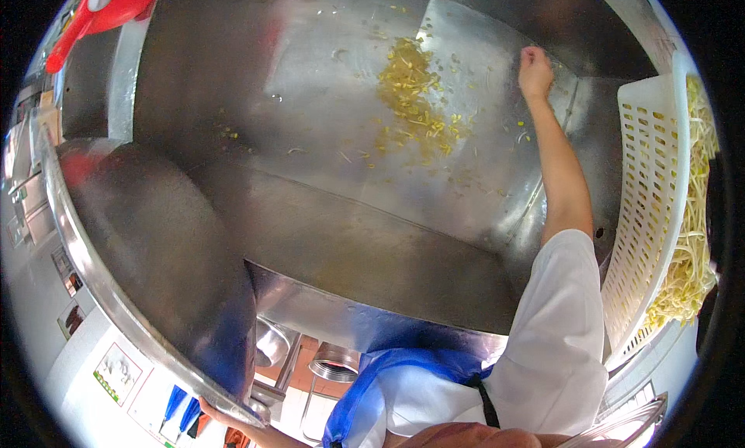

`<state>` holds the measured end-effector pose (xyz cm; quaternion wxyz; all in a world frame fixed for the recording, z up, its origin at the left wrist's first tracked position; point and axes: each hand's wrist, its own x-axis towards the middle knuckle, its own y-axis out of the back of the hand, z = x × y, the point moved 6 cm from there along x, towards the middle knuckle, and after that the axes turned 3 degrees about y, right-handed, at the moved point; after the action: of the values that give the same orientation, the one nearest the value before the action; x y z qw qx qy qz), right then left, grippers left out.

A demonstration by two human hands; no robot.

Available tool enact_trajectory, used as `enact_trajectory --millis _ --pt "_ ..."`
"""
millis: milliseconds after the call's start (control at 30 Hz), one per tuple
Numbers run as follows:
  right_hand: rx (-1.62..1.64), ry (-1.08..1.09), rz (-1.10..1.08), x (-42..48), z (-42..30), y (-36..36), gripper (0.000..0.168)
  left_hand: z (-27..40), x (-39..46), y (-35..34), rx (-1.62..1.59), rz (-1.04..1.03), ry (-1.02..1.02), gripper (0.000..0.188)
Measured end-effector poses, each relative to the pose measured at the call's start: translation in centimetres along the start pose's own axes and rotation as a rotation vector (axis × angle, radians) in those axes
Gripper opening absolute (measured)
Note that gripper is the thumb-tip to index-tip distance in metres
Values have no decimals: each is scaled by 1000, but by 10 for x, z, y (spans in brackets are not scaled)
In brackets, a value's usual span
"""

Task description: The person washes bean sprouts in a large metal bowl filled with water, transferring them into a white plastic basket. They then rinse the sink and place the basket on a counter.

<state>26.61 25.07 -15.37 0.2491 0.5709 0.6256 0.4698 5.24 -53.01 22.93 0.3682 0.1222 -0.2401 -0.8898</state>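
Note:
Inside a large stainless steel sink (326,116), my right hand (535,73) is low near the right end, fingers curled in. Whether anything sits inside that curled hand is hidden. To its left, loose bean sprouts and yellow-green hulls (410,93) lie in a wet heap on the sink floor, with stray bits scattered around. At the lower left, my left hand (247,432) grips the rim of a big round metal basin (157,233). The basin is tilted up at the sink's left front, its curved side towards the sink.
A white slotted plastic basket (646,174) full of bean sprouts (689,250) stands at the sink's right edge. On the far left corner rests a red plastic dipper (110,11). Metal pots (334,361) are below the sink's front rim.

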Motion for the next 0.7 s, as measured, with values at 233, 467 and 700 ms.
enact_trajectory --millis 233,467,700 --pt "339 272 -292 -36 -158 -73 20 9 -31 -24 -196 -8 145 57" --pt "73 138 -439 -38 -171 -104 20 2 -8 -10 -183 -1 51 49" --pt "353 104 -389 -34 -146 -51 24 -5 0 2 -179 86 77 45"
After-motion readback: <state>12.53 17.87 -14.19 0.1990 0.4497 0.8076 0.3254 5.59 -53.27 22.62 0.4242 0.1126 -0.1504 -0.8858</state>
